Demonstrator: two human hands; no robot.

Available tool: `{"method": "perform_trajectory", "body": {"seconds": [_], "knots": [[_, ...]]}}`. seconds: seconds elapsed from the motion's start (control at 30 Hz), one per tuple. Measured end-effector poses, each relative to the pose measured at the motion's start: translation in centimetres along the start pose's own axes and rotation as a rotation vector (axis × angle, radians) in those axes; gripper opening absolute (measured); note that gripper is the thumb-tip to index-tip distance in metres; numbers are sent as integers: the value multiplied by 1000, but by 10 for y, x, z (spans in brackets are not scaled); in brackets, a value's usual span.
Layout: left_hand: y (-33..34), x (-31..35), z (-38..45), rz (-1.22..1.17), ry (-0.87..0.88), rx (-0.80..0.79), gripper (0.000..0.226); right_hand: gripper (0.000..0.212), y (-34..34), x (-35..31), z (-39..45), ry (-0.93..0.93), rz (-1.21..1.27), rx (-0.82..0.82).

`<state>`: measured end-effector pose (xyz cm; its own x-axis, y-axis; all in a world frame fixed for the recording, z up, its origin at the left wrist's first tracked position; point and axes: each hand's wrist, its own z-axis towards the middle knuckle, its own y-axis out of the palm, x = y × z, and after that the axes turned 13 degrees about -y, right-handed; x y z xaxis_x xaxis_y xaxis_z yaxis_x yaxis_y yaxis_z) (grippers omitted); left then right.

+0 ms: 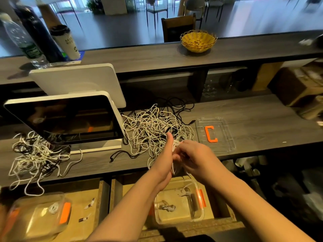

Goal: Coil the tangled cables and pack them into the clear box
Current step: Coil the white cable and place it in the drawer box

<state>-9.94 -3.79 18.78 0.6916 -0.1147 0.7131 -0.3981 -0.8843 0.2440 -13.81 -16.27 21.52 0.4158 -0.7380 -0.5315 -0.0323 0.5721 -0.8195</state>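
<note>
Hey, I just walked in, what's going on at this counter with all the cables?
A person is winding a white cable into a coil, with the left hand and right hand both gripping it above the counter's front edge. A big tangle of white and black cables lies behind the hands, and a second tangle sits left, in front of the monitor. The clear box below already holds a few coiled cables. Its lid rests on the counter to the right.
</note>
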Motion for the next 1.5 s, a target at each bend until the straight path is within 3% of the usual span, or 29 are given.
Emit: {"method": "perform_trajectory", "body": {"seconds": [0.07,0.17,0.37,0.43,0.57,0.67,0.83,0.93,1.0,1.1,1.33,1.5], "knots": [[-1,3,-4,24,-42,-62,92,14,-1,6,-3,-2,-20,71],[-3,6,-10,118,-114,-140,92,19,-1,11,-5,-14,-31,116],[-5,14,-20,427,-132,-32,76,7,7,19,-7,-127,0,166],[-4,14,-19,497,-136,-15,72,17,5,20,-10,-111,4,219],[-4,5,-17,621,-198,-118,86,19,-5,33,-13,-26,26,251],[-6,-3,-20,780,-145,-134,65,31,-7,37,-13,-29,84,197],[-8,-3,-15,837,-22,-8,53,20,0,42,-24,102,231,234],[-17,-5,-8,672,-7,46,61,7,7,41,-27,163,326,248],[-19,-6,-4,569,49,84,65,12,10,40,-28,190,374,263],[-19,-8,0,370,129,99,51,18,14,41,-28,240,375,248],[-19,-3,1,-147,206,134,52,18,24,37,-33,313,363,254],[-22,6,4,-524,245,56,56,18,35,34,-35,338,354,170]]}}
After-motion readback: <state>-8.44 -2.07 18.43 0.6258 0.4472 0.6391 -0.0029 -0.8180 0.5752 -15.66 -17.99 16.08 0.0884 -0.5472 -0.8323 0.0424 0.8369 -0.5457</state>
